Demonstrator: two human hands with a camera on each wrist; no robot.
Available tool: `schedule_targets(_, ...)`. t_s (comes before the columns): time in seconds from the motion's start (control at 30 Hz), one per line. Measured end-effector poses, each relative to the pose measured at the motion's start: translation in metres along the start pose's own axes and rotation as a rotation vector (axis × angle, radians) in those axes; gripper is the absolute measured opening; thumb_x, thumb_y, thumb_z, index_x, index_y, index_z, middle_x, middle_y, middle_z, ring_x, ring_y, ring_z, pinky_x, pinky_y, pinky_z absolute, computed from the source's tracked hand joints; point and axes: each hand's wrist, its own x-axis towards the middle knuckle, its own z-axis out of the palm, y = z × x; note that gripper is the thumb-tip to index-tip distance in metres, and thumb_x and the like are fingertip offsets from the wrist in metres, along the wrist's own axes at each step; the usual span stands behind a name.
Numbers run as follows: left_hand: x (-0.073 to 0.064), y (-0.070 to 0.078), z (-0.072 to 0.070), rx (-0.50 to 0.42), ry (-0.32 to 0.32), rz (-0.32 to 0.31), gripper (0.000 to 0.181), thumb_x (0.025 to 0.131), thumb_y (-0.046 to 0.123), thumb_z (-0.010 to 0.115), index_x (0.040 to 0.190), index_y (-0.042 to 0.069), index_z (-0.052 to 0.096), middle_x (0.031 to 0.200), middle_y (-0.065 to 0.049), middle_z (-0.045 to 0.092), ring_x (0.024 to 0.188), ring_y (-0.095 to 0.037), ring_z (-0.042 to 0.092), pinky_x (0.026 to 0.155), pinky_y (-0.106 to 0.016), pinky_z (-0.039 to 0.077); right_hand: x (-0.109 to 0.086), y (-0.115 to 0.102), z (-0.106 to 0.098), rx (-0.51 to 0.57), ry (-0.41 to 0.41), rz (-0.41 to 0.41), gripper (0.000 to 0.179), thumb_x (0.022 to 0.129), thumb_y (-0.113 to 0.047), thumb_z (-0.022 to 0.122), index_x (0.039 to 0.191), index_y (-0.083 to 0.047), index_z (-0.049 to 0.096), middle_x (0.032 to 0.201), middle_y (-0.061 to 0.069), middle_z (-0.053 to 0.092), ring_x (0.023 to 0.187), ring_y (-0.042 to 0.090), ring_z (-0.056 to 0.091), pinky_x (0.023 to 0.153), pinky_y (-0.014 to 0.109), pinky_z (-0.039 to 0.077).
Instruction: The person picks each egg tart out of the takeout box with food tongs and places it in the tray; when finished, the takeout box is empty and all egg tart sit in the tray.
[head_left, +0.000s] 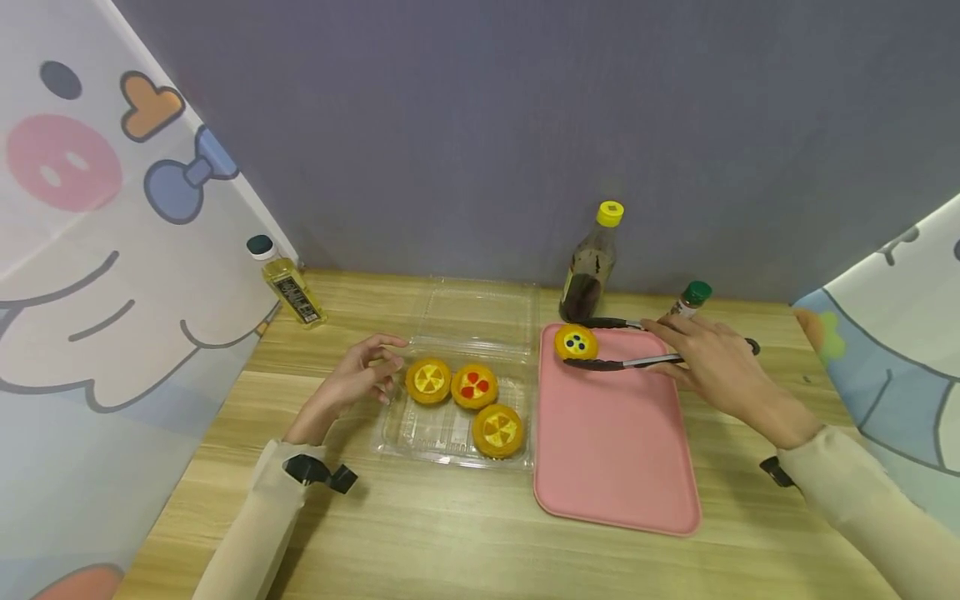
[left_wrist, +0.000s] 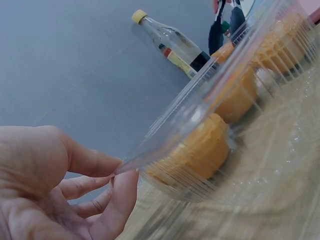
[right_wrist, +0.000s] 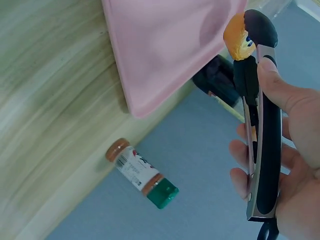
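The wood-grain tabletop (head_left: 450,537) carried, right of centre, a pink rectangular tray (head_left: 615,467); left of it stood a clear plastic clamshell container (head_left: 431,429), its lid folded out to the far side. The black-and-silver tongs (right_wrist: 270,155) reached across the tray's far end. Beyond that end stood a dark-liquid bottle with a yellow cap (head_left: 587,283). The right grip (head_left: 708,358) was clasped around the tongs; the left grip (head_left: 366,371) pinched the container's left rim.

Three round golden tarts, two with orange wedges (head_left: 428,381) (head_left: 499,431) and one with red pieces (head_left: 475,387), sat in the container. A fourth, the blue-dotted golden tart (head_left: 576,342), was between the tong tips at the tray's far left corner; whether it touched the tray could not be determined.

Assessment: a tart transfer between container and tray appeared in hand, direction unconfirmed. The next move called for steady tong pressure and a steadied container.
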Motion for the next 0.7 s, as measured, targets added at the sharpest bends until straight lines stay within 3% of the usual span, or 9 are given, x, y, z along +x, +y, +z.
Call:
schedule_targets(0.43,0.000,-0.003,0.000,0.015,0.004,-0.002,0.041,0.107,0.010,0.056,0.146,0.004,0.047,0.107,-0.010,0.055,0.066,-0.014,0.058,0.053,-0.028,0.060,0.005,-0.003,0.016,0.022,-0.049,0.035,0.066,0.083,-0.028,0.088,0.141,-0.008,0.063,0.126,0.019,0.069,0.100,0.042,0.072,0.076,0.060,0.061)
schedule_targets(0.7,0.001,-0.003,-0.001,0.014,0.004,0.003,0.041,0.107,0.010,0.056,0.146,0.004,0.047,0.108,-0.011,0.055,0.067,-0.014,0.058,0.054,-0.028,0.060,0.008,-0.002,0.024,0.045,-0.050,0.040,0.065,0.085,-0.029,0.086,0.142,-0.007,0.062,0.127,0.020,0.069,0.108,0.043,0.070,0.086,0.062,0.060)
